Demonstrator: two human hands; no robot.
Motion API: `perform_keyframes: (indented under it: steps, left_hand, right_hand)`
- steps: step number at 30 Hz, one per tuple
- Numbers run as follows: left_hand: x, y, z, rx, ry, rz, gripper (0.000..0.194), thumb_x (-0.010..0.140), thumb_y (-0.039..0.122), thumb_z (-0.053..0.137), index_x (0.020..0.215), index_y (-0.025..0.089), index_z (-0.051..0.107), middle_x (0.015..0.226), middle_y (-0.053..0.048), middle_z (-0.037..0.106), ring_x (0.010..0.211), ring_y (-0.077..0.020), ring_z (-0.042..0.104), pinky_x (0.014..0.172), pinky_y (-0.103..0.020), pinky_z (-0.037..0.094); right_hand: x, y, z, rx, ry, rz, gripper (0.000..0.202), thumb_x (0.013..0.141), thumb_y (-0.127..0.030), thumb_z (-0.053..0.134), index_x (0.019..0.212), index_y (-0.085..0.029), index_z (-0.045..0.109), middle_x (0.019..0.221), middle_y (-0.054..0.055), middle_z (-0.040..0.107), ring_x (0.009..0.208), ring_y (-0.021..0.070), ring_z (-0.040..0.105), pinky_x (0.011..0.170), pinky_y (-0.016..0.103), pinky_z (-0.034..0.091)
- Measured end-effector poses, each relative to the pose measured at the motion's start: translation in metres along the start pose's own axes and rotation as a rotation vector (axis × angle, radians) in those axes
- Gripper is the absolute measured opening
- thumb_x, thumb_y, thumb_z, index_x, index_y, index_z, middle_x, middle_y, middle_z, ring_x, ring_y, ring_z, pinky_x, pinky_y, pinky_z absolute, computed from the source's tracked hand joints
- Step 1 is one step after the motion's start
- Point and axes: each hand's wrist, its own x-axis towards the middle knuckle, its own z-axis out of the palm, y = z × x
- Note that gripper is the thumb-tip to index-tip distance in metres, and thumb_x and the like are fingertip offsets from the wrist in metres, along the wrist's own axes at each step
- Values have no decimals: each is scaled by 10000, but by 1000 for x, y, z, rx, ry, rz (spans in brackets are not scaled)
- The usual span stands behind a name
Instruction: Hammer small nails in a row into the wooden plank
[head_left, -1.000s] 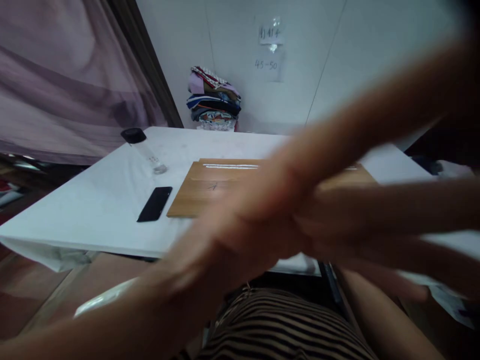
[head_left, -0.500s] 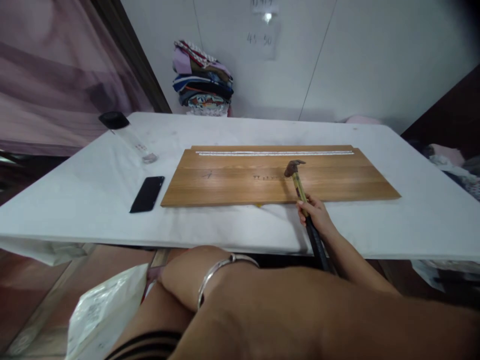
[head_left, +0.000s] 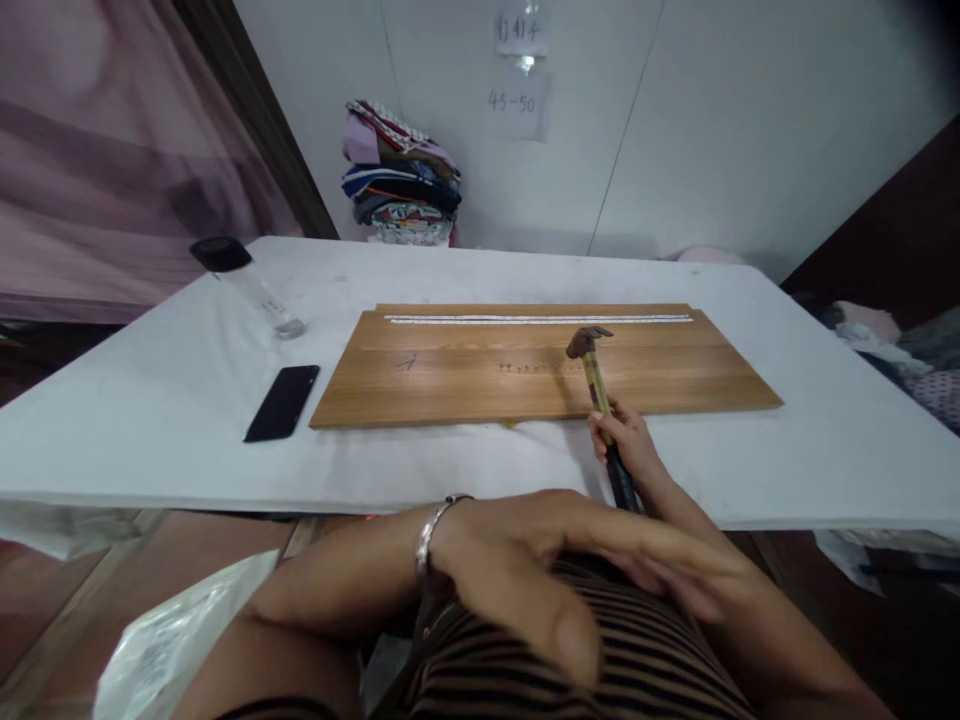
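My right hand (head_left: 626, 440) grips a claw hammer (head_left: 598, 385) by its yellow-and-black handle. The rusty head is raised over the right half of a wooden board (head_left: 427, 395) lying on the table. Along the middle of the board runs a row of small nails (head_left: 517, 369), and a few loose dark nails (head_left: 406, 362) appear to lie farther left. Close to the camera, my left hand (head_left: 540, 560) is held over my lap with fingers stretched out and thumb apart, holding nothing. A silver bracelet (head_left: 425, 540) circles that wrist.
White strips (head_left: 540, 319) lie along the board's far edge. Left of the board are a black phone (head_left: 282, 403) and a clear bottle with a black cap (head_left: 255, 300). Folded clothes (head_left: 401, 180) are stacked by the wall. A plastic bag (head_left: 176, 635) hangs near my left leg.
My left hand, close to the camera, has turned and moved down and right, its fingers now showing. My right hand keeps the hammer in about the same place. The view has tilted slightly.
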Motion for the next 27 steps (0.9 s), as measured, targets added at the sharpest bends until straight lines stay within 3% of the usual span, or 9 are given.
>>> perform_keyframes:
  steps: [2, 3, 6, 9, 12, 16, 20, 27]
  left_hand:
    - [-1, -23, -15, 44, 39, -57, 680, 836, 648, 681, 1360, 215, 651, 1216, -99, 738, 1118, -249, 697, 966, -364, 540]
    - [-4, -37, -27, 88, 122, -112, 603, 852, 618, 671, 1291, 205, 686, 1143, -105, 761, 1026, -220, 716, 935, -356, 552]
    - [-14, -78, -72, 319, 534, -322, 399, 895, 523, 608, 1039, 174, 739, 914, -77, 780, 834, -185, 713, 835, -333, 568]
    - [-23, -99, -122, 673, 939, -470, 330, 923, 435, 531, 942, 179, 738, 936, -70, 781, 903, -219, 715, 868, -343, 554]
    - [-23, -104, -164, 947, 1169, -607, 331, 939, 330, 480, 1093, 169, 724, 1146, -104, 764, 1077, -249, 694, 981, -364, 521]
    - [-10, -113, -193, 1221, 1233, -720, 457, 980, 334, 423, 1368, 166, 597, 1491, -147, 578, 1405, -266, 499, 1187, -422, 367]
    - [0, -127, -200, 1276, 1157, -830, 583, 997, 439, 362, 1480, 145, 501, 1645, -160, 380, 1540, -315, 293, 1253, -543, 222]
    - [-1, -133, -202, 1287, 1144, -813, 613, 988, 474, 326, 1483, 159, 502, 1643, -148, 389, 1530, -318, 296, 1244, -547, 219]
  right_hand:
    - [2, 1, -1, 3, -10, -5, 379, 714, -455, 745, 930, -239, 520, 425, -113, 513, 298, 100, 413, 304, 216, 361]
    - [4, 2, -1, 3, -14, -2, 381, 711, -455, 744, 928, -238, 519, 421, -115, 510, 294, 98, 410, 303, 214, 359]
    - [8, 4, 1, 14, -8, 7, 381, 692, -451, 740, 905, -237, 508, 426, -116, 507, 289, 94, 408, 295, 210, 349]
    - [12, 5, 7, 33, -17, 17, 378, 679, -444, 731, 889, -241, 491, 447, -122, 502, 291, 88, 410, 289, 206, 346]
    - [16, 7, 14, 47, -54, 34, 407, 662, -435, 734, 918, -245, 481, 478, -132, 506, 298, 83, 410, 283, 201, 346]
    - [19, 11, 18, 24, -68, 56, 422, 660, -437, 729, 941, -240, 484, 497, -132, 513, 298, 79, 406, 281, 202, 349]
    - [20, 13, 17, 20, -56, 61, 430, 664, -444, 732, 952, -239, 487, 504, -131, 511, 303, 79, 409, 281, 200, 345]
    - [15, 10, 16, 34, -47, 45, 424, 656, -439, 740, 935, -244, 488, 518, -125, 519, 310, 76, 410, 281, 197, 340]
